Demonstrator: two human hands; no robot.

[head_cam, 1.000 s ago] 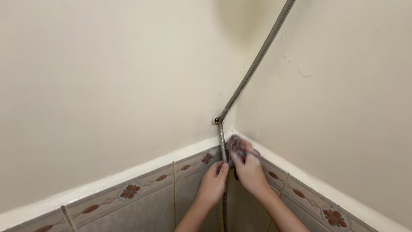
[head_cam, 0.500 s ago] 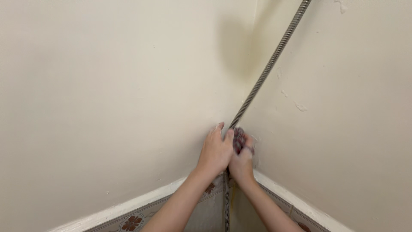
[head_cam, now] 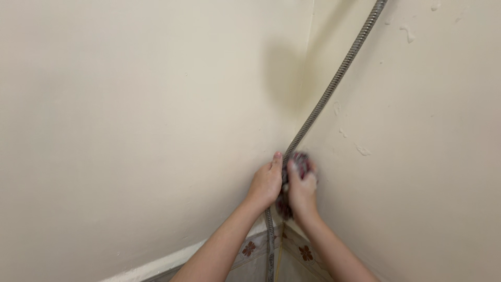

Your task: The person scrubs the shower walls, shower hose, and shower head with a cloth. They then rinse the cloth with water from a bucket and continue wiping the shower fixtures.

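Note:
A metal flexible shower hose runs down the corner of two cream walls, from the top right to the bottom middle. My left hand grips the hose where it bends at the corner. My right hand is closed on a dark red patterned cloth and presses it against the hose just right of my left hand. The wall fitting at the bend is hidden behind my hands.
A white ledge tops a band of tiles with brown flower patterns at the bottom. Small flakes and bumps mark the right wall. The left wall is plain.
Both hands have moved up the hose from the tiled band to the bend at the corner. The view has tilted upward, so fewer tiles show.

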